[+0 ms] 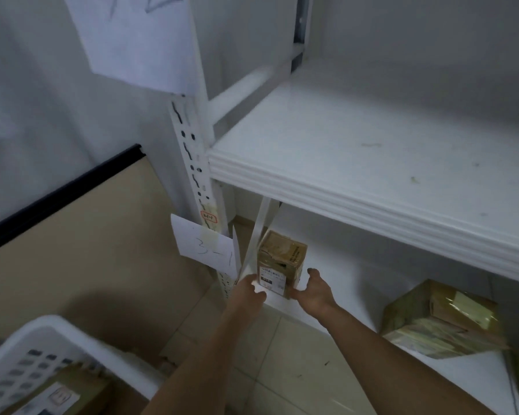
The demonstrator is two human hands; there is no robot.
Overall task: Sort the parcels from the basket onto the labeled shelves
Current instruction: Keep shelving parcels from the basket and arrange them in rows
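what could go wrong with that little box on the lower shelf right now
1. The box stands tall and narrow close to the lower shelf's front edge, so it may tip off when the left hand and right hand let go.
2. It sits tight against the diagonal brace, which could catch it if pushed deeper.
3. The 3-1 label hangs loosely on the post; a passing arm might knock it off.
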